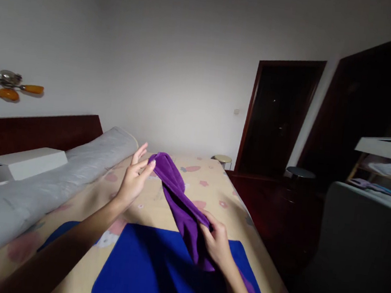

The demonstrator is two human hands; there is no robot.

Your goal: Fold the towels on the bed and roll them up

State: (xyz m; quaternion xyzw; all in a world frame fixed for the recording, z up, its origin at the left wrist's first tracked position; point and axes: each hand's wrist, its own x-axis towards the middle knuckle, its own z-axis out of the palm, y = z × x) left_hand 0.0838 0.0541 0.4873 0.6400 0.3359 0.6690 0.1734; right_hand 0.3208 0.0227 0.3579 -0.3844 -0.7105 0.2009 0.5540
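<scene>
A purple cloth (183,206) is stretched slantwise between my two hands above the bed. My left hand (134,177) pinches its upper end between thumb and finger, with the other fingers raised. Lower on the right, my right hand (217,240) is closed on the cloth's edge, and folds hang beneath it. Beneath the hands a blue cloth (139,267) lies flat on the patterned bedsheet (209,181). More purple fabric shows beside my right forearm at the bottom right. Part of another blue piece (61,234) is visible behind my left forearm.
A long grey wrapped roll (83,166) lies along the bed's left side, with a white box (27,162) on it. Stools (222,159) (300,172) stand beyond the bed. On the right are a grey chair back (364,241) and a shelf with a white box (389,149).
</scene>
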